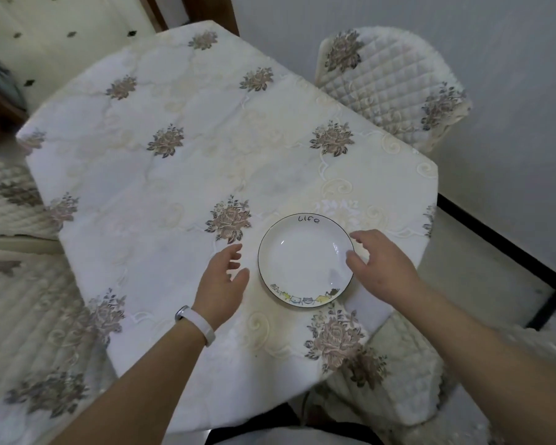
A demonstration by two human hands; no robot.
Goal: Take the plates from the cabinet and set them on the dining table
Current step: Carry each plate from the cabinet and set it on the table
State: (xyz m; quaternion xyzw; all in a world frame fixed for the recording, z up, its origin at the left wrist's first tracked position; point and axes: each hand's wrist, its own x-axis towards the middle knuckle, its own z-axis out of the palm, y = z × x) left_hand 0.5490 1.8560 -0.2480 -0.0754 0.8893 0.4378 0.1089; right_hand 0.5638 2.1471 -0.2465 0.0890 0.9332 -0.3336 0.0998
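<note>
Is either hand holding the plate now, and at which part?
Nothing is held. The plate lies on the table; the left hand is open beside it, the right hand open over its right rim, with no grip.

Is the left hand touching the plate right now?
Apart. The head view shows a strip of bare tablecloth between the left hand and the dark rim of the plate.

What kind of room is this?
Probably a home dining room: a cloth-covered table, a white plate lying on it, and a chair with a quilted cover beside it.
</note>
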